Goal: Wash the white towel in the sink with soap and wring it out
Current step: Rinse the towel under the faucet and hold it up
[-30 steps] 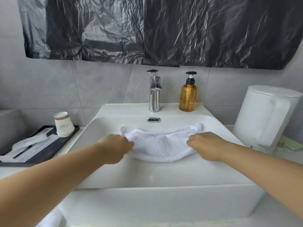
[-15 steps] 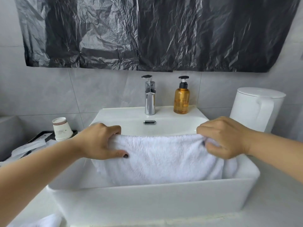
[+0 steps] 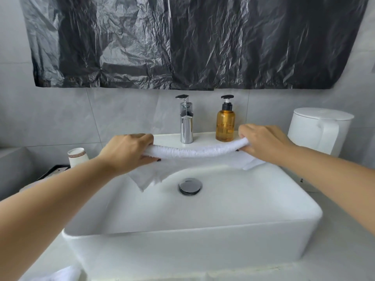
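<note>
Holding white towel (image 3: pixel 194 152) stretched above sink (image 3: pixel 203 226) basin, my left hand (image 3: pixel 126 154) and right hand (image 3: pixel 263 141) each curled tight round one end. Towel sags slightly between grips, loose corners hanging toward drain (image 3: pixel 190 185). Behind towel: chrome faucet (image 3: pixel 186 126), amber soap bottle (image 3: pixel 225 122). White kettle (image 3: pixel 318 130) on desk at right; paper cup (image 3: pixel 77 157) at left.

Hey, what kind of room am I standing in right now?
Most likely a bathroom, perhaps a hotel's. A white basin sink with a chrome faucet stands against grey wall tile, an amber pump soap bottle on its ledge, with a paper cup beside it.
</note>
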A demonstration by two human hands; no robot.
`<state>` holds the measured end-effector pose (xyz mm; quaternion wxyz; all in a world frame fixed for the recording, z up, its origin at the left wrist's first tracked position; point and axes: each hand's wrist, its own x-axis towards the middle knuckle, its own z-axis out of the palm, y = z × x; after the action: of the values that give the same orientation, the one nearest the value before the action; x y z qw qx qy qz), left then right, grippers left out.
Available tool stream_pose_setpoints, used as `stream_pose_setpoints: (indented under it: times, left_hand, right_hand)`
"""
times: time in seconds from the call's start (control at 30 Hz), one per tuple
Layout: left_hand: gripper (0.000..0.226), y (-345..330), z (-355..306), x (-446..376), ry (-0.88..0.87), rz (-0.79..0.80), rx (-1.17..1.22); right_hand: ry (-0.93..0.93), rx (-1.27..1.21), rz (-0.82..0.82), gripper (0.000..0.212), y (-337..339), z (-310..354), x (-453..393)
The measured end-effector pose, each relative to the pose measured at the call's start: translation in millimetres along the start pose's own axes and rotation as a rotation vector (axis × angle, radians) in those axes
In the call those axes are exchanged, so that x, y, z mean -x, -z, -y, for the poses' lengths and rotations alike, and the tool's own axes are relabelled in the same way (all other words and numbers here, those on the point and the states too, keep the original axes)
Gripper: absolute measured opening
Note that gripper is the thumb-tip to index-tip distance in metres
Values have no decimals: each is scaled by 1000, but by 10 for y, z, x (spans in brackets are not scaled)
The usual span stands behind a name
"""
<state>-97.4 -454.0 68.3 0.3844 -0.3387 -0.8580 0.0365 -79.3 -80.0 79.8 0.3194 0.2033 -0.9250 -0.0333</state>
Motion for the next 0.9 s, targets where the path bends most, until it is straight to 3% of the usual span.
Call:
stream_pose_setpoints:
  times: [0.07,0.13,0.23,0.33,0.43,0.5,0.57,0.63,0.7,0.8,0.9]
  left_hand:
    - [55,-37,-90,202,-16,110,20]
    - [64,-71,-227,398,10,336,108]
    - [73,-172,-388,711,-1,614,240]
    - [78,-226,-372,791,108,696,409]
    - [75,-341,-216,645,343,544,483]
    - [60,-458,-169,487,502,561,392]
    - [27,-588,-223,305,564,713,247]
    - [54,-669,-406,136,551,861,256]
    - [76,-659,-634,-54,518,902,429]
    - [96,-620,-936,-270,445,973,597]
    - [105,-728,-1122,-281,315,1093,499]
  right_hand:
    - [8,14,251,36,-23,88,193]
    - [32,4,500,45,-96,195,431]
    - [-3,-158,695,53,-257,254,765]
    - [-172,-497,683,56,-316,148,817]
    - [-249,-607,540,52,-389,50,570]
    - [-325,-561,428,41,-509,8,375]
    - [-462,-516,436,36,-644,-29,245]
    - [-598,-468,599,60,-741,-5,198]
    - [-660,-391,742,74,-776,61,175]
    - [-697,-362,786,71,-779,129,142]
    - [-691,-355,815,60,-786,147,125]
